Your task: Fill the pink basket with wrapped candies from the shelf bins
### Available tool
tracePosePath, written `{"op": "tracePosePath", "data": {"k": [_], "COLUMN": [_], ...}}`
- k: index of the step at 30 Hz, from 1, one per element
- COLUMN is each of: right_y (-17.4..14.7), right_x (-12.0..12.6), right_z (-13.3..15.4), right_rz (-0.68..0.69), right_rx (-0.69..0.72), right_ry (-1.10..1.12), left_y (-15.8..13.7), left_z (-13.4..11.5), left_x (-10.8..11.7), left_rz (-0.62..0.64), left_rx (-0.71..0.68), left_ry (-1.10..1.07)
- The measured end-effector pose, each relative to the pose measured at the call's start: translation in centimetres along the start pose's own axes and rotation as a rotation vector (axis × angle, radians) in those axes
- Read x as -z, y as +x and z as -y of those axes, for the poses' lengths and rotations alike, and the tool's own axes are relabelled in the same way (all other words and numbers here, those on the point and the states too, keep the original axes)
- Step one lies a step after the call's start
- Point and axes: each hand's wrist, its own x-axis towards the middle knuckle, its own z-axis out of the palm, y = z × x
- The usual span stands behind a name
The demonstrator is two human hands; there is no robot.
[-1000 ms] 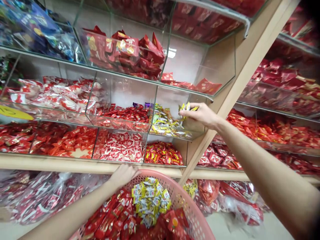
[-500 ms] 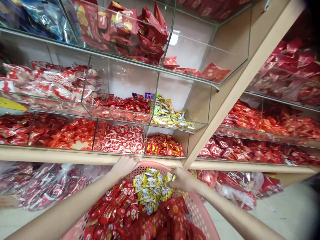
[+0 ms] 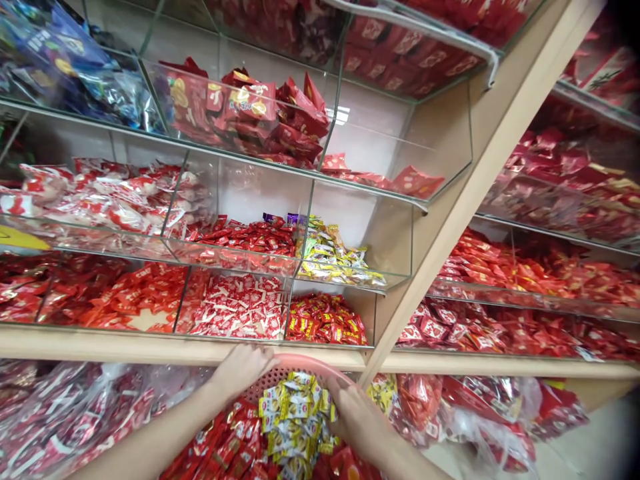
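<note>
A pink perforated plastic basket stands below and in front of the shelf edge. My left hand is closed over its far left rim. Just inside the right rim, my right hand is curled beside a heap of small yellow-and-white candy packets. Its fingertips are partly hidden and blurred, so what they grip does not show. Red candy packets fill the basket's left side. More red packets lie under my right wrist.
A wooden shelf edge runs just behind the basket, joined by a slanted post. Glass-fronted bins above hold red packets and yellow packets. Plastic bags of candy sit under the shelf.
The view has tilted up, so shelves and basket appear lower. My right hand has moved down and inward against the yellow packets; the packet seen at its fingers no longer shows there.
</note>
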Motion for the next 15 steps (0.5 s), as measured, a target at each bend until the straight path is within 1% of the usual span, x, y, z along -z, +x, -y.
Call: {"op": "tracePosePath", "data": {"k": [4,7,12,15], "right_y": [-0.3,0.1,1.4,1.8], "right_x": [-0.1,-0.4,-0.7,-0.5], "right_z": [-0.4,-0.7,-0.5,0.0], "right_rz": [-0.104,-0.168,-0.197,-0.207], "right_rx": [0.092,0.118,0.219,0.248], "right_ry": [0.155,0.188,0.21,0.209], "left_y": [-0.1,-0.1,-0.1,-0.1], "left_z": [-0.1,-0.1,-0.1,-0.1], "left_x": [0.2,0.4,0.5,0.4], "left_rz": [-0.003,0.006,-0.01,-0.019], "left_rx": [-0.014,-0.027,-0.029,-0.024], "left_ry": [0.007,0.02,0.05,0.047]}}
